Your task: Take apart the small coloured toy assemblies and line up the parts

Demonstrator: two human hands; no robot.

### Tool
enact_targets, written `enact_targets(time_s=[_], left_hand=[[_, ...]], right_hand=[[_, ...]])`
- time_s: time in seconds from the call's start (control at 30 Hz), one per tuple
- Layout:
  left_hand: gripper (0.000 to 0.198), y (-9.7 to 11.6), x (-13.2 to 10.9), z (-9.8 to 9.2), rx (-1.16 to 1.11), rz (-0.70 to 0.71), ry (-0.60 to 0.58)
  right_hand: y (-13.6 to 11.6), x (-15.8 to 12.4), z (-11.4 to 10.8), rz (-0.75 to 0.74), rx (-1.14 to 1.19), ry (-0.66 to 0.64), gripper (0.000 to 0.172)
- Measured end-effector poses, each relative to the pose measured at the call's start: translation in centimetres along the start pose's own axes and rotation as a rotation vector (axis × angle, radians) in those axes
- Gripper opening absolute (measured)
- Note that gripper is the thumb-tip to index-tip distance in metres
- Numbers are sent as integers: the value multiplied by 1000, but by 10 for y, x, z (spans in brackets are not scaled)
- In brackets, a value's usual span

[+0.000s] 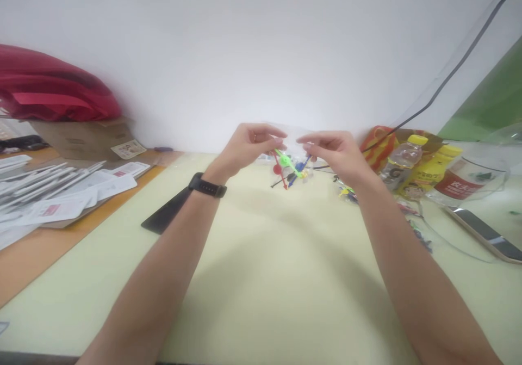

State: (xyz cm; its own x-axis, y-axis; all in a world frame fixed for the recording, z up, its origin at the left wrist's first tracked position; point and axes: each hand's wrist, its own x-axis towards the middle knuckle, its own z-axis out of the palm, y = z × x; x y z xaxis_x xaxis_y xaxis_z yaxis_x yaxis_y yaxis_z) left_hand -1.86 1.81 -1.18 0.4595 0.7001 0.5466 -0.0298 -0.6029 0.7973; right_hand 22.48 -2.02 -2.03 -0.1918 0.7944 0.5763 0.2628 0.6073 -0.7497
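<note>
A small clear plastic bag [290, 165] hangs above the pale table, with thin plastic pieces in red, green, blue, yellow and black inside. My left hand [250, 144] pinches the bag's upper left side between thumb and fingers. On the upper right side, my right hand [332, 148] grips it the same way. The bag's top edge is nearly transparent, so I cannot tell whether it is sealed. Just beyond the right wrist lie more small coloured pieces [346, 192], partly covered by the arm. A black watch [207, 185] is strapped around my left wrist.
Under the left forearm lies a flat black object [168, 214]. White paper packets [61, 193] are piled at left, before a cardboard box [84, 139] with red fabric [53, 85] on top. At right stand a clear bottle [403, 161], a yellow bottle [432, 172] and a phone [485, 233].
</note>
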Motion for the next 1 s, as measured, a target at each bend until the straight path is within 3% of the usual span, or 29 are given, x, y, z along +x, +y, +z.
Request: enact_targets(time_s=[0.27, 0.7, 1.0], left_hand=[[35, 2, 3, 0, -127, -60, 18], [35, -7, 2, -8, -104, -39, 58], [29, -1, 2, -8, -143, -75, 42]], right_hand=[[1, 4, -1, 114, 292, -33, 22], [10, 2, -2, 42, 157, -21, 32], [6, 4, -2, 50, 231, 30, 13]])
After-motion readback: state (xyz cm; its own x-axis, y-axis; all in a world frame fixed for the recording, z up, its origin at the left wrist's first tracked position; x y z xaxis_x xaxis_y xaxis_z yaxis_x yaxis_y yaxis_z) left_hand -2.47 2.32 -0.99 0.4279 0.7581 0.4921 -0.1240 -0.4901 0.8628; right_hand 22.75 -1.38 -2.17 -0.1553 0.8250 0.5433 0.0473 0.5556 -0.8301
